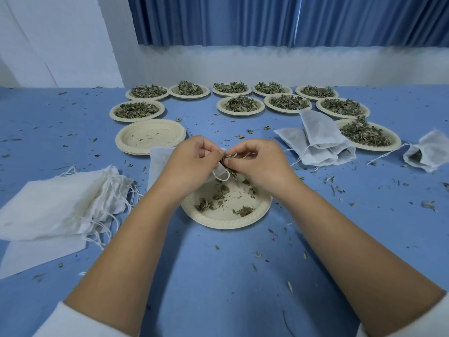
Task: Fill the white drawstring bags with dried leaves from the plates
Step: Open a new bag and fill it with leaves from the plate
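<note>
While the left hand (192, 161) clamps its fingers round the mouth of a white drawstring bag (158, 164), the right hand (257, 164) pinches dried leaves (229, 156) at that opening, just above the near plate (226, 223). Left of that plate lie empty bags (60, 205); beyond it stand leaf-filled plates (240, 105) on the table (218, 276).

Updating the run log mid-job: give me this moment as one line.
phase: filling | left hand: holds white bag at its mouth | right hand: pinches dried leaves at the mouth | near plate: few leaves left
</note>
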Demonstrator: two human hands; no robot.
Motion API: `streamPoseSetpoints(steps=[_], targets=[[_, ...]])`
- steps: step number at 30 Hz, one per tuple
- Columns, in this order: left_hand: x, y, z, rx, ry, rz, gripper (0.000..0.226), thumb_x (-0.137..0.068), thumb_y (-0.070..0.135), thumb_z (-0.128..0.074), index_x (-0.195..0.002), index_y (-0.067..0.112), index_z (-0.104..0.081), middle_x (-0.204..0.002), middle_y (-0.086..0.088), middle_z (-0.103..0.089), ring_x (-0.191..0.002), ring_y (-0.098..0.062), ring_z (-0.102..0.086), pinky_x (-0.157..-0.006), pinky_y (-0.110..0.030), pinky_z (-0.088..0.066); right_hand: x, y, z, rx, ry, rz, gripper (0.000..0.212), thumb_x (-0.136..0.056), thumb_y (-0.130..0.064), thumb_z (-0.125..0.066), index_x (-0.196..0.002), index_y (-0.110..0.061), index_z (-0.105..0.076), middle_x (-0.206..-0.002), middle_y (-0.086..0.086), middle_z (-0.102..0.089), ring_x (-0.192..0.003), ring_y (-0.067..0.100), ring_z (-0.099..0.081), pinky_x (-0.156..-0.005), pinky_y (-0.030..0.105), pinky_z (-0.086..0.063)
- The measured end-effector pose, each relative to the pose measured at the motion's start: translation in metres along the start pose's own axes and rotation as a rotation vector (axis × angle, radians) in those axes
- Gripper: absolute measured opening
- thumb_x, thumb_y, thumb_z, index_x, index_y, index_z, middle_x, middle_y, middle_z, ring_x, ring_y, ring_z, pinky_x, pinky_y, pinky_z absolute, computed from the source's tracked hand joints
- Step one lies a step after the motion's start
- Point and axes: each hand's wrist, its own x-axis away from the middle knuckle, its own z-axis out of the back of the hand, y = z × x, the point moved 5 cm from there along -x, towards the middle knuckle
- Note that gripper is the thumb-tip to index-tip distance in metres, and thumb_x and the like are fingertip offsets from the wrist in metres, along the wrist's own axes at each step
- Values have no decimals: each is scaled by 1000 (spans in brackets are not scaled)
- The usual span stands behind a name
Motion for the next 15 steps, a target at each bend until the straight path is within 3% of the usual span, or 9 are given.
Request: streamPoseSetpoints(steps=[4,8,11,15], targets=[[1,0,-4,-25,-27,10,9,-91,17,-60,-84,20,-64,-69,2,-67,-70,-15,-61,-71,-32,-51,2,1,-7,52,-30,33,20,-77,-12,-79,-71,-29,-71,-64,-10,-67,-55,-3,-56,-59,14,-46],[-1,-1,3,38,23,39,9,-93,17,-59,-85,17,-64,-66,3,-67,-64,-11,-62,-69,-34,-53,-1,4,-9,-258,-180,-97,16,-86,-8,-69,-88,-22,-76,-92,5,-76,-93,17,-72,-86,28,-56],[-2,-2,5,63,42,52,9,-93,15,-59,-86,17,-64,-53,13,-61,-48,2,-54,-58,-23,-47,-3,6,-7,-409,-190,-111,19,-87,-2,-69,-99,-16,-72,-95,11,-76,-86,15,-72,-76,20,-56],[-1,-2,4,89,32,63,9,-92,15,-60,-85,17,-65,-56,10,-62,-50,-1,-55,-63,-27,-49,-3,13,-9,-450,-143,-136,27,-78,-1,-78,-99,-15,-68,-87,5,-76,-81,15,-73,-72,21,-55]])
